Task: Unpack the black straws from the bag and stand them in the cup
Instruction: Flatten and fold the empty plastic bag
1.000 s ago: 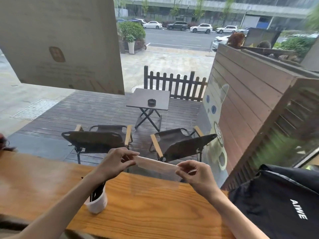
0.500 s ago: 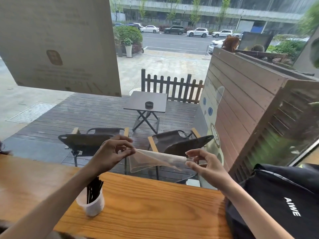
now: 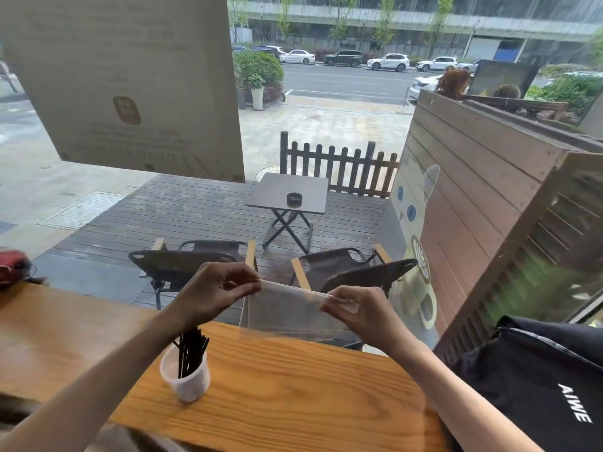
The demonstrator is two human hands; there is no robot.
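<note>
We find the clear bag (image 3: 293, 313), crumpled half a second ago, now stretched flat and apparently empty, left hand (image 3: 215, 293) and right hand (image 3: 355, 309) pinching its top corners. The black straws (image 3: 191, 352) stand in the cup (image 3: 186, 375), lower left on the wooden counter (image 3: 293, 386) before a window.

straws' (image 3: 189, 353) lower ends hidden in cup (image 3: 186, 376), red object (image 3: 13, 267) cropped
</note>
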